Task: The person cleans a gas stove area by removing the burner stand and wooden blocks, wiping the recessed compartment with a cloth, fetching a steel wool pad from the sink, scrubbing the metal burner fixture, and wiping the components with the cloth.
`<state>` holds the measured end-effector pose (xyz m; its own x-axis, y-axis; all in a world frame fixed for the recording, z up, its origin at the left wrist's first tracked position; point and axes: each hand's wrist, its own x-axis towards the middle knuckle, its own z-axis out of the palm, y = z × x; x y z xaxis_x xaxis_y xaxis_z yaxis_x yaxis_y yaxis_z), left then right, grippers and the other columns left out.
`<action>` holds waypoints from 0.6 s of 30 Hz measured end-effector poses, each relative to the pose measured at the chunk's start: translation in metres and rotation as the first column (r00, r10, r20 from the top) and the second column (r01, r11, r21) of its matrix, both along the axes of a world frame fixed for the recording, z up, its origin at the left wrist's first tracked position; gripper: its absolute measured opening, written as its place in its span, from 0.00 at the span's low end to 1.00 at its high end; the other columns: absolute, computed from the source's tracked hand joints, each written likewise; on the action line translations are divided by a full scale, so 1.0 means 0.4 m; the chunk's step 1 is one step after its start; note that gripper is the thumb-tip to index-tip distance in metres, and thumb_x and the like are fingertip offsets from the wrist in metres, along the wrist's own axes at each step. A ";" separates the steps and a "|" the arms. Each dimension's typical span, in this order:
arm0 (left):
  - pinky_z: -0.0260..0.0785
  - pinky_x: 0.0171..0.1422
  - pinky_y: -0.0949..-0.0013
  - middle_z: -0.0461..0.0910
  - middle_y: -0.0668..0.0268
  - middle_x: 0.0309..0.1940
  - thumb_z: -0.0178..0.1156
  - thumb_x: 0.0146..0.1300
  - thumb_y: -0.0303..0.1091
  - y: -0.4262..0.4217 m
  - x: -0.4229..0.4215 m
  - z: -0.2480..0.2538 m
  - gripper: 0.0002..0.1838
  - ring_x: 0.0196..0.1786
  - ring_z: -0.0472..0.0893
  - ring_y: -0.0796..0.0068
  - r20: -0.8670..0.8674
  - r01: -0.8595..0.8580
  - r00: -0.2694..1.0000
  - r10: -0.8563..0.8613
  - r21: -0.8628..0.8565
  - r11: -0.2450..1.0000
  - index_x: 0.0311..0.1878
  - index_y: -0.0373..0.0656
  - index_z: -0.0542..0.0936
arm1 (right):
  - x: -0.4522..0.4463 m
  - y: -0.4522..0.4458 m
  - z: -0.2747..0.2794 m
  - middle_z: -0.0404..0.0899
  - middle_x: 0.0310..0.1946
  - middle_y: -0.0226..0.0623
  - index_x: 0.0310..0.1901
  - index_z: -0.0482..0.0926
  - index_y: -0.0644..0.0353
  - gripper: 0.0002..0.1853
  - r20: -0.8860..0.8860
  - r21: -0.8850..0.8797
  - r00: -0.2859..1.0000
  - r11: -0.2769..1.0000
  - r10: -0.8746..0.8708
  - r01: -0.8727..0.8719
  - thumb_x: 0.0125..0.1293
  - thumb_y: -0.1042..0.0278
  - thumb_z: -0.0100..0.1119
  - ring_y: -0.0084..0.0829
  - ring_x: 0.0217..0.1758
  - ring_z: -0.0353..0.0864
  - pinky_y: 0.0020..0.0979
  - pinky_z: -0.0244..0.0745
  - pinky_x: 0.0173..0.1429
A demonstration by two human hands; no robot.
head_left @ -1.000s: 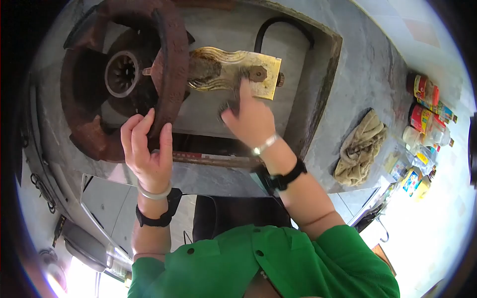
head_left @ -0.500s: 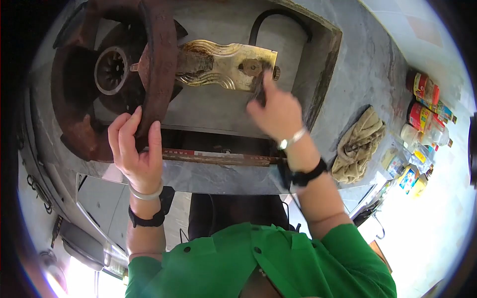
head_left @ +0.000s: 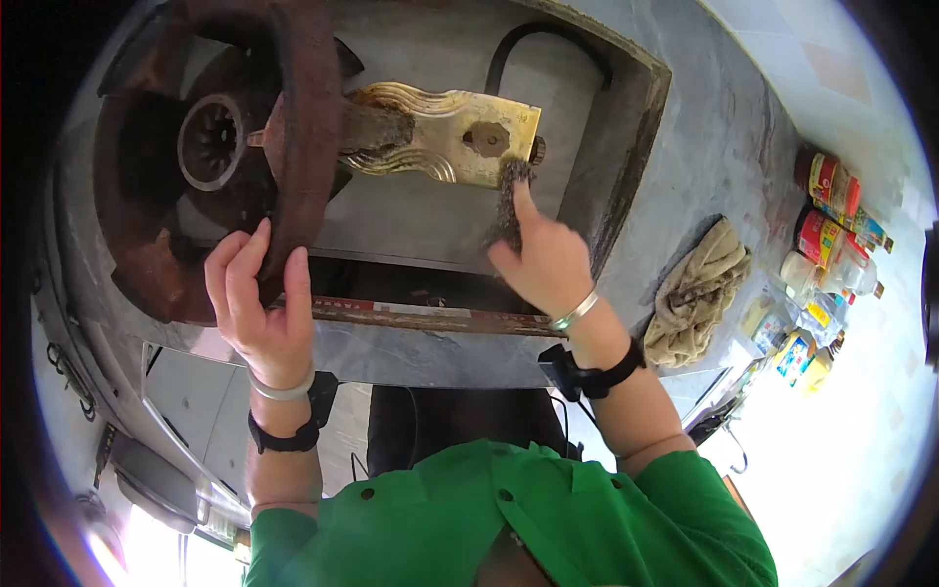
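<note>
My left hand [head_left: 256, 308] grips the lower rim of a large, round, rusty brown stove part [head_left: 311, 127], its thumb and fingers on either side of the rim. From that part a shiny gold-coloured metal plate [head_left: 455, 117] with wavy ridges and dark stains reaches to the right. A dark, worn round fitting [head_left: 491, 139] is set near the plate's end. My right hand [head_left: 553, 259] holds a grey steel wool scourer [head_left: 509, 205] at the plate's lower right corner, with the index finger pressed on it.
Beneath the parts is a rectangular cutout [head_left: 626, 181] in the grey stone countertop [head_left: 709, 127], with a black hose [head_left: 509, 49] inside. A crumpled tan cloth [head_left: 699, 293] lies to the right. Several jars and bottles [head_left: 822, 230] stand by the wall.
My right hand and the steel wool have moved down from the plate's face to its lower corner. My left hand keeps its grip on the stove part.
</note>
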<state>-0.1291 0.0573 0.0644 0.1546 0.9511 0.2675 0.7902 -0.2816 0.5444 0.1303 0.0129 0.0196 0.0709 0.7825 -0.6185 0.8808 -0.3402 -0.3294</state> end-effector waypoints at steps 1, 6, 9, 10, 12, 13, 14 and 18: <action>0.71 0.45 0.69 0.74 0.55 0.42 0.66 0.53 0.23 -0.001 -0.002 -0.001 0.17 0.43 0.76 0.63 -0.003 -0.003 1.000 0.003 -0.005 1.000 0.47 0.34 0.78 | 0.014 0.010 -0.001 0.79 0.23 0.50 0.67 0.57 0.65 0.42 -0.005 0.024 1.000 1.000 0.002 -0.002 0.51 0.57 0.57 0.51 0.29 0.80 0.46 0.76 0.37; 0.69 0.53 0.68 0.74 0.55 0.46 0.65 0.55 0.23 -0.007 -0.004 -0.002 0.16 0.47 0.76 0.63 -0.007 -0.040 0.999 0.040 -0.049 0.998 0.49 0.35 0.78 | -0.004 0.040 -0.029 0.79 0.25 0.47 0.65 0.62 0.61 0.38 0.076 0.101 0.996 0.993 0.050 -0.058 0.51 0.57 0.58 0.47 0.27 0.81 0.44 0.77 0.33; 0.69 0.53 0.68 0.74 0.55 0.47 0.64 0.56 0.22 -0.009 -0.001 -0.003 0.16 0.47 0.76 0.64 0.002 -0.031 1.000 0.031 -0.062 0.998 0.49 0.35 0.78 | -0.027 -0.042 -0.005 0.78 0.29 0.43 0.52 0.74 0.59 0.26 0.013 0.186 0.999 0.981 0.048 -0.050 0.51 0.56 0.60 0.45 0.29 0.80 0.41 0.77 0.33; 0.69 0.53 0.68 0.74 0.55 0.47 0.64 0.56 0.22 -0.011 -0.001 -0.003 0.16 0.47 0.76 0.65 0.005 -0.033 0.999 0.034 -0.070 0.997 0.49 0.35 0.78 | -0.007 -0.044 -0.019 0.78 0.30 0.43 0.48 0.75 0.59 0.24 -0.006 0.272 1.000 0.962 -0.007 0.008 0.51 0.57 0.61 0.45 0.29 0.80 0.41 0.76 0.33; 0.69 0.53 0.69 0.74 0.55 0.47 0.64 0.56 0.22 -0.009 -0.004 -0.002 0.16 0.48 0.75 0.65 0.007 -0.041 0.999 0.041 -0.071 0.997 0.49 0.35 0.78 | 0.017 -0.013 0.004 0.76 0.35 0.43 0.37 0.75 0.60 0.16 -0.035 0.315 0.991 0.940 -0.129 0.134 0.49 0.62 0.65 0.45 0.34 0.78 0.41 0.74 0.35; 0.69 0.53 0.69 0.74 0.55 0.47 0.64 0.56 0.22 -0.009 -0.002 -0.001 0.16 0.48 0.75 0.65 0.009 -0.040 0.999 0.041 -0.071 0.997 0.49 0.35 0.78 | 0.017 -0.001 0.000 0.76 0.36 0.44 0.37 0.76 0.62 0.15 -0.075 0.434 0.993 0.893 -0.095 0.118 0.49 0.64 0.65 0.46 0.36 0.78 0.40 0.74 0.37; 0.69 0.53 0.69 0.74 0.55 0.47 0.64 0.56 0.22 -0.011 -0.001 0.000 0.16 0.48 0.75 0.65 0.014 -0.035 0.999 0.036 -0.076 0.996 0.49 0.35 0.78 | 0.020 0.008 -0.006 0.76 0.37 0.44 0.38 0.76 0.63 0.15 -0.107 0.541 0.992 0.834 -0.060 0.109 0.49 0.66 0.66 0.47 0.37 0.77 0.39 0.74 0.39; 0.69 0.53 0.69 0.74 0.55 0.47 0.65 0.56 0.22 -0.014 0.001 -0.008 0.17 0.48 0.76 0.65 0.026 -0.058 0.998 0.060 -0.076 0.995 0.49 0.35 0.78 | 0.015 0.035 -0.027 0.76 0.41 0.45 0.43 0.74 0.63 0.17 -0.186 0.577 0.975 0.789 -0.125 0.211 0.50 0.72 0.64 0.48 0.42 0.76 0.40 0.74 0.44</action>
